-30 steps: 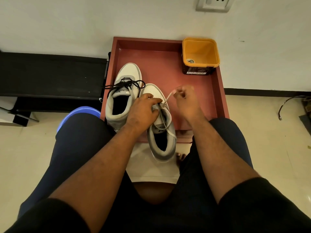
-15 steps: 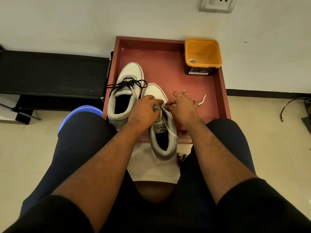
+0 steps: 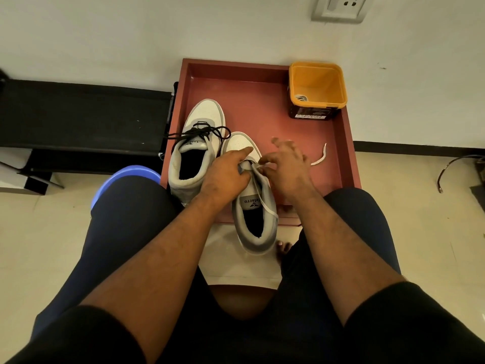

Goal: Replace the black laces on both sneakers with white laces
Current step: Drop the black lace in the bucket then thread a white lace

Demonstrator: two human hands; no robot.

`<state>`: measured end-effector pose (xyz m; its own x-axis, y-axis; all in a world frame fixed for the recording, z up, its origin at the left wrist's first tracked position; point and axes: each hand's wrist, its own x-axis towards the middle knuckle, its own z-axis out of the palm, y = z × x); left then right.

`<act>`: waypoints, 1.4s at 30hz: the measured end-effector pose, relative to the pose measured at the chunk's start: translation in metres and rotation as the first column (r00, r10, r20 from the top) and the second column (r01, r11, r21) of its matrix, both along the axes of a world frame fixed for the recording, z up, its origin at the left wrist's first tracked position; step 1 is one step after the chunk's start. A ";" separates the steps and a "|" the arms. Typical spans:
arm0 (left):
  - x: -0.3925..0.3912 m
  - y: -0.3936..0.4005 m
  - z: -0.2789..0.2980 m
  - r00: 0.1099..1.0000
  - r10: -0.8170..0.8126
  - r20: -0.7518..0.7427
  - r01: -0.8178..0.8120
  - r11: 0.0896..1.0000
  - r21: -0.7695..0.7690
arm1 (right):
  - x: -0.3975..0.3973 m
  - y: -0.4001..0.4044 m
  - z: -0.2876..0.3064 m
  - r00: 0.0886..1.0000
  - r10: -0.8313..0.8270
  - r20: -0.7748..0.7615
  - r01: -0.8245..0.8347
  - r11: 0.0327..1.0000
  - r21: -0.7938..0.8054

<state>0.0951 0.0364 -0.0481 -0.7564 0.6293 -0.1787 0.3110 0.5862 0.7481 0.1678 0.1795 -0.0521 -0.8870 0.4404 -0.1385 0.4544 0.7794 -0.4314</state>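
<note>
Holding the nearer white-and-grey sneaker (image 3: pixel 253 206) at its tongue, the left hand (image 3: pixel 225 177) grips it while the right hand (image 3: pixel 287 166) pinches its flat white lace (image 3: pixel 319 160). Both shoes sit in a shallow red tray (image 3: pixel 343 158); the farther white-and-grey sneaker (image 3: pixel 199 143) has black laces (image 3: pixel 199 134). An orange square tub (image 3: pixel 317 85) holds a small coiled item.

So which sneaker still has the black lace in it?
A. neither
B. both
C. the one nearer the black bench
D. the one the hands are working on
C: the black lace sits on the left sneaker beside the black bench, while the right sneaker under both hands carries a white lace.
</note>
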 end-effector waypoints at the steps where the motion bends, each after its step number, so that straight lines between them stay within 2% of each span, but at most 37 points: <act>1: -0.001 0.000 0.000 1.000 0.005 0.019 -0.005 1.000 0.026 | -0.002 -0.003 -0.002 1.000 0.008 0.008 -0.008 1.000 0.008; 3: -0.002 -0.001 -0.001 0.999 0.010 0.043 -0.013 0.998 0.055 | -0.004 -0.003 -0.004 1.000 -0.030 -0.009 0.030 0.999 0.022; 6: -0.005 0.001 -0.003 0.997 0.032 0.072 -0.037 0.997 0.066 | -0.002 0.011 -0.007 0.972 -0.227 -0.051 0.226 0.974 -0.030; 8: -0.004 0.004 -0.005 0.987 0.098 0.124 -0.111 0.988 0.103 | -0.001 0.016 -0.009 0.947 -0.316 -0.058 0.312 0.948 -0.066; 14: 0.000 0.002 -0.004 0.932 0.231 0.278 -0.285 0.943 0.170 | 0.015 0.002 0.012 0.921 -0.314 -0.230 0.253 0.932 -0.260; 17: 0.001 -0.005 0.003 0.916 0.279 0.289 -0.343 0.917 0.203 | 0.036 -0.014 0.032 0.944 -0.312 -0.108 0.249 0.888 -0.387; 20: 0.010 -0.011 0.018 0.896 0.295 0.333 -0.386 0.888 0.252 | 0.059 -0.036 0.035 0.969 -0.214 0.123 0.240 0.936 -0.259; 22: 0.019 -0.016 0.026 0.882 0.296 0.367 -0.401 0.879 0.257 | 0.068 -0.047 0.032 0.958 -0.224 0.179 0.258 0.946 -0.194; 24: 0.029 -0.022 0.032 0.867 0.292 0.403 -0.412 0.877 0.250 | 0.073 -0.052 0.034 0.945 -0.262 0.197 0.292 0.945 -0.144; 26: 0.038 -0.028 0.037 0.859 0.281 0.428 -0.409 0.879 0.243 | 0.075 -0.050 0.036 0.957 -0.242 0.161 0.256 0.964 -0.075; 27: 0.042 -0.030 0.039 0.855 0.271 0.443 -0.405 0.882 0.240 | 0.075 -0.051 0.037 0.968 -0.220 0.122 0.230 0.970 -0.079; 28: 0.046 -0.032 0.042 0.842 0.261 0.473 -0.407 0.881 0.239 | 0.075 -0.051 0.036 0.977 -0.203 0.065 0.210 0.966 -0.150; 29: 0.050 -0.033 0.045 0.816 0.249 0.522 -0.420 0.876 0.239 | 0.074 -0.051 0.036 0.977 -0.212 -0.009 0.200 0.931 -0.306; 30: 0.053 -0.033 0.048 0.777 0.234 0.585 -0.438 0.867 0.236 | 0.074 -0.050 0.037 0.961 -0.263 -0.079 0.185 0.832 -0.523; 31: 0.057 -0.034 0.051 0.731 0.210 0.649 -0.452 0.861 0.231 | 0.074 -0.051 0.041 0.942 -0.323 -0.096 0.155 0.667 -0.729; 32: 0.060 -0.035 0.054 0.683 0.173 0.710 -0.457 0.860 0.230 | 0.074 -0.049 0.045 0.927 -0.365 -0.085 0.115 0.492 -0.863; 33: 0.062 -0.035 0.056 0.631 0.129 0.765 -0.454 0.861 0.229 | 0.075 -0.048 0.049 0.918 -0.390 -0.076 0.074 0.355 -0.932; 35: 0.069 -0.038 0.061 0.534 0.039 0.844 -0.418 0.881 0.224 | 0.075 -0.047 0.055 0.908 -0.409 -0.089 -0.012 0.186 -0.983; 37: 0.074 -0.041 0.062 0.475 -0.037 0.879 -0.331 0.918 0.218 | 0.073 -0.045 0.054 0.902 -0.423 -0.087 -0.045 0.109 -0.993; 38: 0.075 -0.043 0.061 0.474 -0.062 0.878 -0.279 0.935 0.216 | 0.072 -0.044 0.054 0.897 -0.435 -0.079 -0.038 0.103 -0.994; 40: 0.076 -0.046 0.059 0.521 -0.075 0.850 -0.197 0.959 0.206 | 0.070 -0.044 0.055 0.877 -0.474 -0.078 -0.017 0.132 -0.991; 42: 0.074 -0.050 0.059 0.585 -0.101 0.805 -0.116 0.972 0.206 | 0.070 -0.041 0.057 0.839 -0.536 -0.094 0.029 0.215 -0.976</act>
<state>0.1692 -0.0136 0.0113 -0.3717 0.7259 -0.5788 -0.4865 0.3787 0.7874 0.2376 0.1384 0.0047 -0.8069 0.4573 -0.3739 0.1690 -0.4277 -0.8880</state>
